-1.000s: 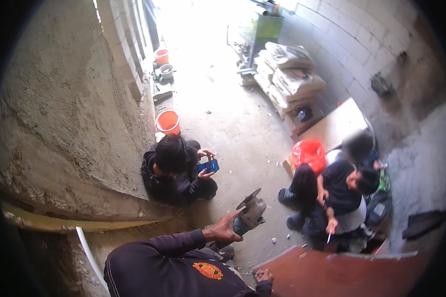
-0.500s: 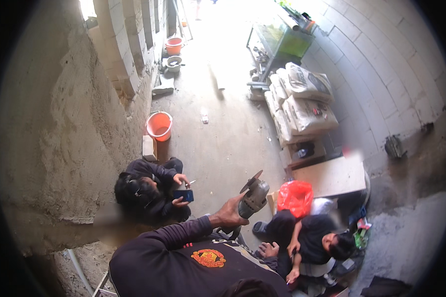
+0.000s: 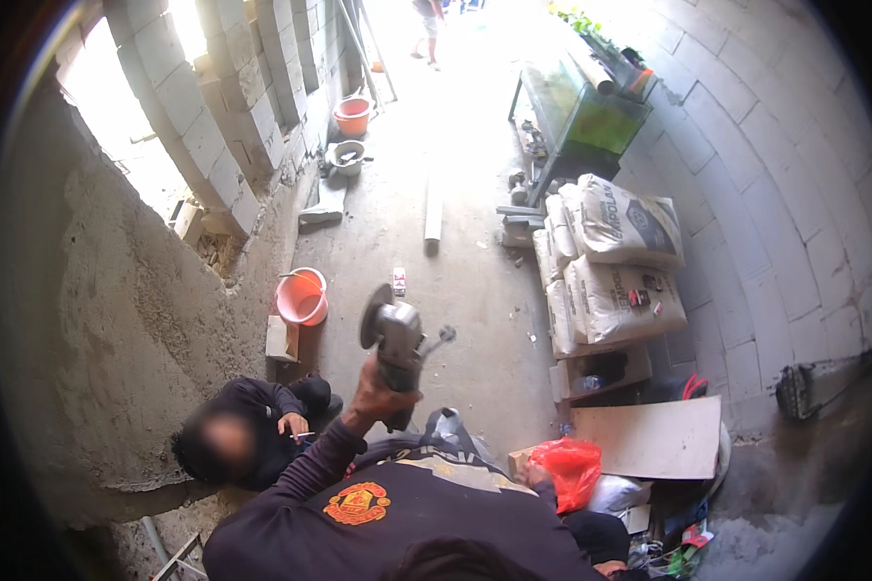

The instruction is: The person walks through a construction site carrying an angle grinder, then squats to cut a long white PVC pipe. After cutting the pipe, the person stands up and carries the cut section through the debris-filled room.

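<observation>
An angle grinder stands raised in front of my chest, my left hand wrapped round its body. Its thin cutting disc is at the upper left, and a side handle sticks out to the right. Lower and to the right, my right hand is beside a red plastic bag; its fingers are too unclear to read, and I cannot tell whether it touches the bag.
A seated person at the left holds a cigarette. Another person's dark clothing shows at lower right. Stacked sacks, a pale board and a glass tank line the right side. An orange bucket stands by the left wall.
The grinder in my left hand has moved left and up, turning more upright. My view has shifted. The person at lower right is now mostly hidden, and my right hand appears nearer the red bag.
</observation>
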`<action>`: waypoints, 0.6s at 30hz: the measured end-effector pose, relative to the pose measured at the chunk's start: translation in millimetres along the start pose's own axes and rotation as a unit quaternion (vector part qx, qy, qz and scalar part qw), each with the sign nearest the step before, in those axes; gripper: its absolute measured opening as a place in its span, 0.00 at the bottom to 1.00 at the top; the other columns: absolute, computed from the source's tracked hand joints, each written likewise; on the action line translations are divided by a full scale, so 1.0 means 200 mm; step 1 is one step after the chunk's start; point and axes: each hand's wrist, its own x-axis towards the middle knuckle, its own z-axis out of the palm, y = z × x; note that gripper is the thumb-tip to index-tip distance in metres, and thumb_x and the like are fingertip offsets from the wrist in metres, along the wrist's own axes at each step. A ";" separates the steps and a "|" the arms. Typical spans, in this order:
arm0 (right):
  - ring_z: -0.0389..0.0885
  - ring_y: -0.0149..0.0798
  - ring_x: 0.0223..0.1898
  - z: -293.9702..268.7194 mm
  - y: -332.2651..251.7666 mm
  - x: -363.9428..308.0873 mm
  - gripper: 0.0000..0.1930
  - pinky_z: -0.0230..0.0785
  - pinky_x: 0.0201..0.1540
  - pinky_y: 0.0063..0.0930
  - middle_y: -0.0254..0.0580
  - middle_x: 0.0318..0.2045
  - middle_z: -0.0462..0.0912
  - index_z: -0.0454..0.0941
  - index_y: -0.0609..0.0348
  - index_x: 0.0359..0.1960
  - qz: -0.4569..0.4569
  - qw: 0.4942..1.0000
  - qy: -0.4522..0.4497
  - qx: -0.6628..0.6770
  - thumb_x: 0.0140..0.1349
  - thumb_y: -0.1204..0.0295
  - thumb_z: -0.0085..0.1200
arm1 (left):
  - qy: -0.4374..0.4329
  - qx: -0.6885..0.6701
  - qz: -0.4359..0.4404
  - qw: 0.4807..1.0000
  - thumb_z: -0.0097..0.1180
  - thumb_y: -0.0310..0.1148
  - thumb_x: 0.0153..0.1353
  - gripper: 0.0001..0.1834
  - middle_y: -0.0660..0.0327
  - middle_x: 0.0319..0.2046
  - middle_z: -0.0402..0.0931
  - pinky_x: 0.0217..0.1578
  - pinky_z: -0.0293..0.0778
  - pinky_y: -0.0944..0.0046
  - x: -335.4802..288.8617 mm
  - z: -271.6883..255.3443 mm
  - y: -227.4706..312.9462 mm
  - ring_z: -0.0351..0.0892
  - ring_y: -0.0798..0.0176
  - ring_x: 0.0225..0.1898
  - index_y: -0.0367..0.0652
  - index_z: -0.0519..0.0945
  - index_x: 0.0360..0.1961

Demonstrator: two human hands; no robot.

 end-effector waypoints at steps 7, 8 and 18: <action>0.86 0.59 0.35 0.79 -1.23 0.39 0.21 0.84 0.40 0.50 0.60 0.41 0.82 0.70 0.80 0.52 -0.172 0.982 -0.050 -0.051 0.68 0.68 0.50 | 0.162 0.033 0.023 0.986 0.71 0.24 0.37 0.32 0.56 0.39 0.82 0.44 0.80 0.60 0.50 -0.25 0.12 0.83 0.61 0.41 0.36 0.78 0.49; 0.86 0.61 0.36 0.92 -1.38 0.39 0.22 0.84 0.40 0.50 0.60 0.42 0.82 0.69 0.81 0.54 -0.181 0.978 -0.063 -0.080 0.68 0.69 0.49 | 0.182 0.048 0.038 0.981 0.71 0.24 0.37 0.31 0.57 0.39 0.82 0.45 0.79 0.60 0.57 -0.30 0.14 0.83 0.61 0.41 0.36 0.78 0.49; 0.86 0.56 0.41 1.85 -1.63 0.88 0.16 0.79 0.44 0.53 0.56 0.46 0.84 0.74 0.61 0.55 -0.053 0.992 0.003 -0.115 0.70 0.67 0.47 | 0.202 0.076 0.060 0.975 0.75 0.32 0.37 0.30 0.58 0.38 0.80 0.44 0.78 0.59 1.49 -1.08 -0.26 0.81 0.60 0.39 0.38 0.78 0.45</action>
